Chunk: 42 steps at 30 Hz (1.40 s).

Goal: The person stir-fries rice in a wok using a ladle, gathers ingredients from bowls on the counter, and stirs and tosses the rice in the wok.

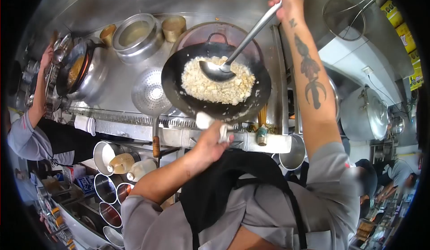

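Observation:
A black wok (pixel 172 77) stands over the stove, with pale fried rice (pixel 219 93) spread across its bottom. My left hand (pixel 210 143) is closed around a white cloth (pixel 205 121) at the near rim; any handle beneath the cloth is hidden. High at the upper right, my right hand (pixel 289 2) grips the long handle of a metal ladle (pixel 218 72). The ladle's bowl rests down in the rice, its shaft slanting up to the right. Loose grains cling to the wok's inner wall.
A perforated skimmer (pixel 152 91) lies left of the wok, near a metal pot (pixel 136 34). A small bottle (pixel 262 136) stands on the front ledge. Containers (pixel 105 188) fill the lower left. A co-worker's arm (pixel 39 88) reaches toward another wok (pixel 67 77) at left.

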Each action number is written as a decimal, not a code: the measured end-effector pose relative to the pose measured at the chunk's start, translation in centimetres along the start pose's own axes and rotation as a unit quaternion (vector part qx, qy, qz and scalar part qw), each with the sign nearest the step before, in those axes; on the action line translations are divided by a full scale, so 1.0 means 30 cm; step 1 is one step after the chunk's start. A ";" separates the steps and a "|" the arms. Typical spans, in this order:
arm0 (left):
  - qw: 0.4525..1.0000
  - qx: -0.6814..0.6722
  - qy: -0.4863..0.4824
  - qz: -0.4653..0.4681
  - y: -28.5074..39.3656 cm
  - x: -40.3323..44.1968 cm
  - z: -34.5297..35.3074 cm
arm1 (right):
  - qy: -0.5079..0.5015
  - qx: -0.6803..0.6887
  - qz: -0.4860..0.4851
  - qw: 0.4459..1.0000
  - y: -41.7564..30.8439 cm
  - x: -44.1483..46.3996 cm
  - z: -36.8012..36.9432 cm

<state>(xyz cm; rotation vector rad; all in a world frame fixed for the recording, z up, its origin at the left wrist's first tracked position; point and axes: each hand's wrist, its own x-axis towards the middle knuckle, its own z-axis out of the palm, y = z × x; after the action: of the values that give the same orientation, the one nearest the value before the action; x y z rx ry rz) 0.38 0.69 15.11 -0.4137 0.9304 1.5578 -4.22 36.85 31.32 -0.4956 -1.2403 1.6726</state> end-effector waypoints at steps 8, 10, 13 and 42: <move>0.997 0.072 -0.002 0.001 -0.216 0.420 -0.437 | -0.070 -0.014 -0.177 0.982 0.113 -0.207 0.209; 0.996 0.079 -0.026 0.014 -0.176 0.365 -0.381 | -0.038 -0.091 -0.148 0.984 -0.038 -0.256 0.269; 0.998 0.040 -0.038 0.013 -0.098 0.319 -0.289 | -0.103 -0.045 -0.118 0.987 -0.083 -0.218 0.277; 0.997 0.039 0.000 0.068 0.120 0.636 -0.158 | -0.091 -0.114 -0.067 0.987 0.382 -0.136 0.107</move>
<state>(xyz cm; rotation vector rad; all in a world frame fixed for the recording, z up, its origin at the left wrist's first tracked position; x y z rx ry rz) -8.42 9.84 -0.33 -0.3011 1.0331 1.6387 -10.00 31.44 21.52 -0.3925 -1.5749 1.4952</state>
